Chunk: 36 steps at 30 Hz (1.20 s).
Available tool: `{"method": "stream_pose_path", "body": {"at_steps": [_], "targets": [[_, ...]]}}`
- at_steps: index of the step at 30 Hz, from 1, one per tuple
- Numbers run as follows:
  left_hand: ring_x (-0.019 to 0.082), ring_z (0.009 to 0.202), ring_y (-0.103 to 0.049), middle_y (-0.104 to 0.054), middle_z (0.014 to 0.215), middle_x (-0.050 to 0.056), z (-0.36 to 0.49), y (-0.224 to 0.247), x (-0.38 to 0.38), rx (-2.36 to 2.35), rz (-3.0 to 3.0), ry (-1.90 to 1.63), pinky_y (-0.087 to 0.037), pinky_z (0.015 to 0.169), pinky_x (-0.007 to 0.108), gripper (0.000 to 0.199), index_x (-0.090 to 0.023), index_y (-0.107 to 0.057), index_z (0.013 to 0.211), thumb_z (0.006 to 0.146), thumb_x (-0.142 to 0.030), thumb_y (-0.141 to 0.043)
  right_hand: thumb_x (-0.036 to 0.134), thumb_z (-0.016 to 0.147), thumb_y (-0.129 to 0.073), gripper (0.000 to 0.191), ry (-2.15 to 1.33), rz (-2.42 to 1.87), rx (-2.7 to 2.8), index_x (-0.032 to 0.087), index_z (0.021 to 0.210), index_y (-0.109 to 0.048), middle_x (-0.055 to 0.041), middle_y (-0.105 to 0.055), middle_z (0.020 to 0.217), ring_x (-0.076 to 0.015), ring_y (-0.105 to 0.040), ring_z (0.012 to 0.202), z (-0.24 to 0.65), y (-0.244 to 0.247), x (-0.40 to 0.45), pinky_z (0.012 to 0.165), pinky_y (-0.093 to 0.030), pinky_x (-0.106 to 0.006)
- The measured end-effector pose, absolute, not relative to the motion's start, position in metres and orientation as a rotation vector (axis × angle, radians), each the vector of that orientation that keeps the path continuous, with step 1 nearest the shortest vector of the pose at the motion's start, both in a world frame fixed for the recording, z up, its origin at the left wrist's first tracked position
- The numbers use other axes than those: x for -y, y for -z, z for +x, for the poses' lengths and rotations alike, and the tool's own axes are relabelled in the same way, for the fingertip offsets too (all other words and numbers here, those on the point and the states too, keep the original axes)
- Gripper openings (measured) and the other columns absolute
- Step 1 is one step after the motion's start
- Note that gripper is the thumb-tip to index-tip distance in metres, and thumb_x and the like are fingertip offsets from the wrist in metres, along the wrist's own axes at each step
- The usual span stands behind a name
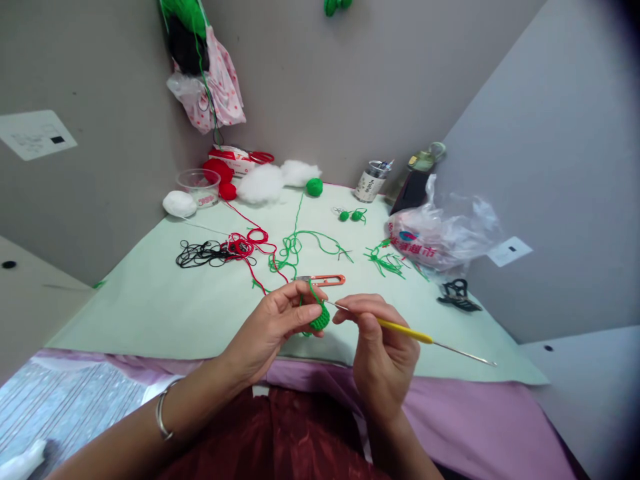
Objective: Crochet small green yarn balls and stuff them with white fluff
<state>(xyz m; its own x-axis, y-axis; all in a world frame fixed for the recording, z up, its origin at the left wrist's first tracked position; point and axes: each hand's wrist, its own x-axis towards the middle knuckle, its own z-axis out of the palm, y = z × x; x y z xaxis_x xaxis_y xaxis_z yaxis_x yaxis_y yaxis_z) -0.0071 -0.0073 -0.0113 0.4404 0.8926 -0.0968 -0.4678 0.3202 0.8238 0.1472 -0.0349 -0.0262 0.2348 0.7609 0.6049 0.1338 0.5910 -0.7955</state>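
Note:
Between the thumb and fingers of my left hand (280,317) is a small green crochet piece (320,318), with green yarn running up over the fingers. My right hand (383,343) grips a crochet hook (407,331) with a yellow handle and metal ends. One end of the hook meets the top of the crochet piece; the other points out to the lower right. Just beyond my left fingers lie orange thread snips (327,280). Loose green yarn (287,253) spreads on the table behind them.
Red yarn (257,237) and black yarn (200,255) lie tangled at left. White stuffing (263,185), a green ball (314,187) and a clear tub (199,180) stand at the back. A pen holder (371,183), plastic bag (435,233) and black hair claw (457,295) are rightward.

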Motion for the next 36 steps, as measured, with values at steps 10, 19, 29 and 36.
{"method": "stream_pose_path", "body": {"at_steps": [10, 19, 29, 36], "targets": [[0.011, 0.077, -0.054, -0.060, 0.090, 0.001, -0.0077, 0.0132, 0.0063, -0.639, 0.815, -0.984, -0.048, 0.064, 0.022, 0.018, -0.018, -0.073, 0.096, 0.083, -0.028, -0.080, 0.018, 0.100, -0.058, 0.018, -0.527, -0.870, 1.263, 0.024, 0.096, -0.075, -0.0014, -0.073, 0.087, -0.0160, -0.067, 0.073, 0.1450, 0.0260, 0.0350, 0.069, -0.052, -0.034], [0.010, 0.075, -0.052, -0.060, 0.086, 0.000, -0.0087, 0.0107, 0.0069, -0.650, 0.785, -0.987, -0.044, 0.067, 0.021, 0.016, -0.018, -0.073, 0.094, 0.081, -0.026, -0.080, 0.021, 0.100, -0.058, 0.018, -0.578, -0.880, 1.255, 0.024, 0.095, -0.075, -0.0025, -0.073, 0.087, -0.0163, -0.067, 0.071, 0.1452, 0.0296, 0.0350, 0.066, -0.054, -0.034], [0.010, 0.073, -0.051, -0.063, 0.087, 0.000, -0.0077, 0.0097, 0.0079, -0.680, 0.741, -0.990, -0.041, 0.066, 0.022, 0.017, -0.018, -0.072, 0.092, 0.080, -0.026, -0.081, 0.020, 0.101, -0.056, 0.020, -0.527, -0.882, 1.232, 0.023, 0.093, -0.075, -0.0028, -0.071, 0.084, -0.0164, -0.066, 0.071, 0.1442, 0.0295, 0.0349, 0.065, -0.053, -0.034], [0.009, 0.074, -0.052, -0.063, 0.093, 0.001, -0.0081, 0.0126, 0.0079, -0.668, 0.732, -0.970, -0.043, 0.067, 0.022, 0.016, -0.018, -0.072, 0.093, 0.082, -0.027, -0.080, 0.017, 0.100, -0.055, 0.021, -0.481, -0.860, 1.261, 0.023, 0.096, -0.074, -0.0025, -0.073, 0.088, -0.0166, -0.067, 0.073, 0.1447, 0.0279, 0.0379, 0.068, -0.053, -0.035]]}}
